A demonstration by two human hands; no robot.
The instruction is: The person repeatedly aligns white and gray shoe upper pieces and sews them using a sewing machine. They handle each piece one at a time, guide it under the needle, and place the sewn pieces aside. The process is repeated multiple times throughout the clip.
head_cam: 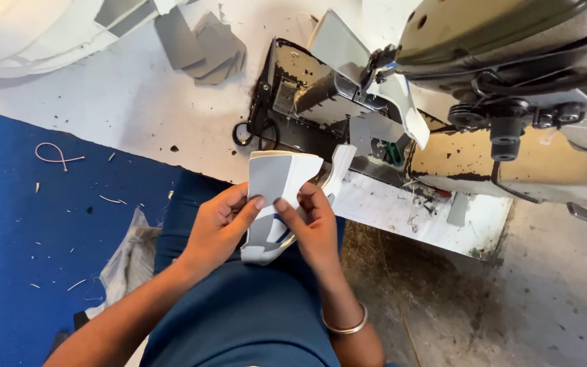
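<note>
Holding grey shoe piece (276, 204) above lap, just before sewing machine (511, 81): left hand (219, 228) and right hand (314, 228) gripping opposite edges, fingers (256, 202) pinching inward, wrists bending.

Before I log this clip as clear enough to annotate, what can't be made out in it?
- Head view: lower part of the white and grey piece, covered by the left hand and right hand.
- Head view: sewing machine, cut off by the top and right edges.
- Head view: needle area, hidden behind the machine head.
- Head view: grey cut pieces, partly overlapped.
</note>
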